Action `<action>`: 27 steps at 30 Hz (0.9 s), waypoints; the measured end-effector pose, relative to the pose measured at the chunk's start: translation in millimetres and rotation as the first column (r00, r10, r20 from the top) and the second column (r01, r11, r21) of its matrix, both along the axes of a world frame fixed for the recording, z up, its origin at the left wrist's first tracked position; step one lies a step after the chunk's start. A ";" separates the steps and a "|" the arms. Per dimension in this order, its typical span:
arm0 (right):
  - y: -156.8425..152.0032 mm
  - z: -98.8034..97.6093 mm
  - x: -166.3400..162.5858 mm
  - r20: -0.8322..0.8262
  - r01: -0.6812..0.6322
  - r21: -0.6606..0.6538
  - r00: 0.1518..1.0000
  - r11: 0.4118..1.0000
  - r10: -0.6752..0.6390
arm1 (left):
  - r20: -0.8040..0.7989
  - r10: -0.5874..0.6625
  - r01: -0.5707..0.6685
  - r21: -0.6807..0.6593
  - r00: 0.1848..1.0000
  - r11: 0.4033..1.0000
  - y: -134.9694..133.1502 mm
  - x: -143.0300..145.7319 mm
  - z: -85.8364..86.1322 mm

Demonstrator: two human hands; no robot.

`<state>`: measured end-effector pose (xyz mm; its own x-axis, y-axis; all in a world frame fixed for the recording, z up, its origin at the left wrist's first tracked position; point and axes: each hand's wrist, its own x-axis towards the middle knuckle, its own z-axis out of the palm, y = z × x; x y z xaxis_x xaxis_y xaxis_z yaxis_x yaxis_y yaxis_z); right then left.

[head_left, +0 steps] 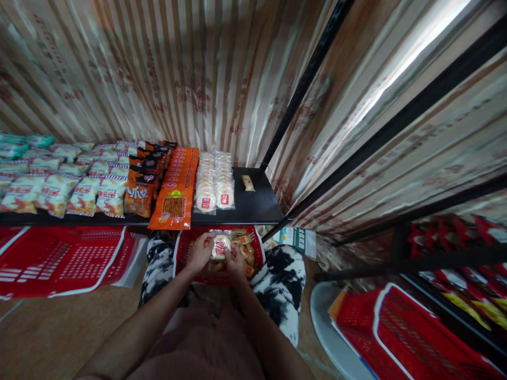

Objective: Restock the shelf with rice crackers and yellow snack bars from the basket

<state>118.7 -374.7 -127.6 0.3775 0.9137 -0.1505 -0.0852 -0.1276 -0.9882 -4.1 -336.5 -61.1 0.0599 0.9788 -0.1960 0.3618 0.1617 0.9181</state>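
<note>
left hand (200,252): fingers closed on the left edge of the cracker pack (220,246), pinching mostly wrapper as far as I can see.
right hand (235,259): curled around the pack's right and lower edge, so both hands are clamped on the same pack.
where the pack is: held just above the red basket (259,249) that sits between the knees, below the front lip of the shelf (253,203).
crush risk: those look like thin round crackers in clear film. Squeeze too hard with two hands and I'd guess they crack.
slip risk: the film looks glossy. If either hand lets go carelessly, the pack probably drops onto the loose snacks (245,249) in the basket, and something gets dented.
shelf edge: the lip is right over the hands, so coming up at a bad angle could clip the pack against it.
row risk: the two cracker rows (216,182) sit tight beside the orange packs (178,184). A shove there could skew the line or push the front ones off the edge, I reckon.
stray item: a small packet (248,182) lies alone just right of the rows, easy to knock.
can't tell: whether the wrapper is sealed all round, too small to see.
</note>
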 end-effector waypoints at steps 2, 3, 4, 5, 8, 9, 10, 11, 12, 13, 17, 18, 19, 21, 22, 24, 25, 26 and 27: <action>-1.6 3.2 1.1 0.018 -0.016 0.016 1.000 1.000 0.016 | -0.007 -0.003 0.003 0.011 1.000 1.000 -1.9 1.2 2.2; -2.4 4.1 1.6 0.024 -0.024 0.024 0.999 0.999 0.024 | -0.007 -0.004 0.004 0.017 1.000 1.000 -2.7 1.8 3.3; -3.0 4.5 2.1 0.025 -0.031 0.030 0.999 0.999 0.031 | -0.006 -0.007 0.007 0.024 1.000 1.000 -3.3 2.3 4.3; -3.3 4.4 2.6 0.024 -0.037 0.032 0.999 0.999 0.036 | -0.005 -0.012 0.012 0.034 1.000 0.999 -3.8 2.9 5.0; -2.3 2.0 3.6 0.021 -0.027 0.015 0.999 1.000 0.027 | -0.013 -0.014 0.015 0.071 1.000 0.997 -3.3 4.6 5.8; -1.5 1.1 3.8 0.022 -0.020 0.007 1.000 1.000 0.019 | -0.017 -0.011 0.013 0.082 1.000 0.997 -2.6 5.2 5.7; -0.6 0.5 3.9 0.020 -0.013 0.000 1.000 1.000 0.013 | -0.022 -0.008 0.010 0.092 1.000 0.996 -1.7 5.9 5.7; 0.3 0.5 4.0 0.016 -0.012 -0.005 1.000 1.000 0.012 | -0.024 -0.007 0.009 0.102 1.000 0.995 -0.7 6.5 6.0; 1.0 1.3 4.1 0.009 -0.017 -0.005 1.000 1.000 0.017 | -0.026 -0.007 0.010 0.112 1.000 0.994 0.2 7.2 6.5; 1.6 2.8 4.2 0.002 -0.027 0.000 1.000 1.000 0.027 | -0.026 -0.010 0.013 0.120 1.000 0.993 1.1 7.8 7.5; 2.0 15.5 5.1 0.013 -0.067 0.011 0.998 0.998 0.067 | -0.026 -0.014 0.018 0.143 1.000 0.990 3.2 9.4 13.3; 2.0 19.4 5.5 0.037 -0.063 0.009 0.997 0.998 0.062 | -0.028 -0.014 0.018 0.149 0.999 0.989 3.6 9.5 14.7; 2.2 23.3 6.0 0.067 -0.053 0.008 0.996 0.999 0.053 | -0.031 -0.013 0.018 0.156 0.999 0.988 4.0 9.7 15.9; 3.1 30.1 7.7 0.144 -0.030 0.008 0.989 1.000 0.028 | -0.040 -0.013 0.019 0.175 0.999 0.984 5.3 10.2 18.1; 3.9 33.1 8.9 0.196 -0.018 0.006 0.981 1.000 0.017 | -0.044 -0.014 0.022 0.185 0.999 0.982 6.2 10.5 19.2; 6.1 38.6 12.0 0.321 0.009 -0.009 0.947 1.000 -0.005 | -0.051 -0.015 0.025 0.202 0.999 0.979 8.1 11.5 21.7; 7.4 41.4 13.6 0.388 0.028 -0.017 0.921 0.999 -0.019 | -0.052 -0.014 0.024 0.209 0.999 0.978 9.1 12.0 23.0; 8.7 44.3 15.1 0.448 0.046 -0.021 0.894 0.999 -0.032 | -0.054 -0.009 0.021 0.215 0.998 0.976 10.0 12.4 24.3; 10.1 47.5 16.4 0.491 0.058 -0.020 0.870 0.998 -0.041 | -0.057 -0.002 0.015 0.222 0.998 0.975 11.0 12.8 25.6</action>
